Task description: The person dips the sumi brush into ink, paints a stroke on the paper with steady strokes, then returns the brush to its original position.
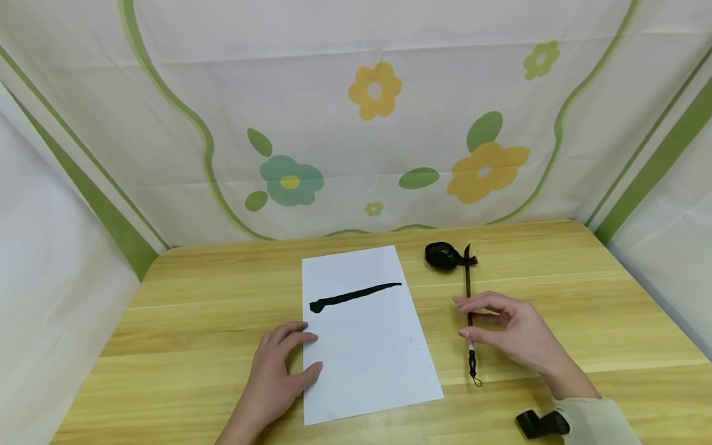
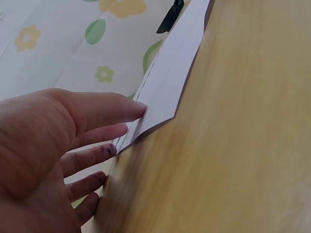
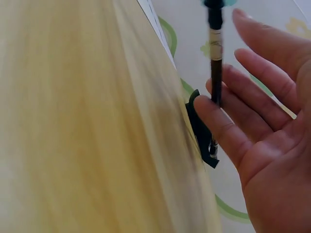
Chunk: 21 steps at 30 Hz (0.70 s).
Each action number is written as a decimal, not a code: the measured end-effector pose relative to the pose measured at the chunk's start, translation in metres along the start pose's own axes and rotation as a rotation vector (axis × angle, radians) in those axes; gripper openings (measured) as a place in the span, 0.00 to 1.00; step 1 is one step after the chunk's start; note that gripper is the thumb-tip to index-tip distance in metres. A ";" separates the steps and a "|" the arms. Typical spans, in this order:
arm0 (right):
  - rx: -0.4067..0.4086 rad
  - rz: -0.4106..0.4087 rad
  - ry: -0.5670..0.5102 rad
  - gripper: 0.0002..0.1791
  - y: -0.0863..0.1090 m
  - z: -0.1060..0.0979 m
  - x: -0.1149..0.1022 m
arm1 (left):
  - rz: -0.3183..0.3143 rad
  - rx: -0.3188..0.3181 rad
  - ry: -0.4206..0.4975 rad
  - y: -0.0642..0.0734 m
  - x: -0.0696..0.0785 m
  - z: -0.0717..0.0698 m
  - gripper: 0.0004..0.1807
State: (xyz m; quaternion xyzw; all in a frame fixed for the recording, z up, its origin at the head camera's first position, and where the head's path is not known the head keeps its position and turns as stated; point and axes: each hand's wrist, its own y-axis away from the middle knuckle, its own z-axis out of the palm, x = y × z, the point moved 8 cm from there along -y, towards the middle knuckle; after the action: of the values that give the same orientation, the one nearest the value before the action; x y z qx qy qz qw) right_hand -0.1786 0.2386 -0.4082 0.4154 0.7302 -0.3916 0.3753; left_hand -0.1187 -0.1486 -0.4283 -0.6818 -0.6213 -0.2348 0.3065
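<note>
A white sheet of paper [image 1: 367, 364] lies on the table with one thick black ink stroke [image 1: 356, 296] across its upper part. My left hand [image 1: 278, 374] rests at the sheet's left edge, thumb and fingers spread; dark smudges mark some fingertips in the left wrist view. To the right of the paper is a thin writing brush [image 1: 468, 281], its bristle end propped across the stub of a glossy black oval dish [image 1: 442, 256]. Around the brush's handle, my right hand [image 1: 520, 337] holds its thumb and fingers apart, with no pinch visible.
A small black angular object [image 1: 542, 425] lies beside the right sleeve [image 1: 595, 420]. White cloth [image 1: 334, 136] printed with flowers stands along the table's back edge. More white cloth hangs on both sides of the wooden table [image 1: 194, 321].
</note>
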 end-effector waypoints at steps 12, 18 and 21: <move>-0.070 0.098 0.025 0.15 0.005 0.007 0.016 | -0.020 -0.008 -0.034 0.003 -0.001 0.001 0.18; -0.062 0.083 0.118 0.15 0.003 0.005 0.013 | -0.003 0.011 -0.073 0.001 0.005 0.001 0.16; -0.044 0.087 0.168 0.14 0.004 0.003 0.011 | -0.013 -0.002 -0.098 -0.002 0.007 0.003 0.17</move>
State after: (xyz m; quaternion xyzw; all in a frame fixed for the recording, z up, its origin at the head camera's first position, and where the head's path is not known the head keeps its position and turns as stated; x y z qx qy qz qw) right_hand -0.1789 0.2410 -0.4199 0.4698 0.7487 -0.3226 0.3387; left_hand -0.1201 -0.1413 -0.4249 -0.6887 -0.6399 -0.2037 0.2733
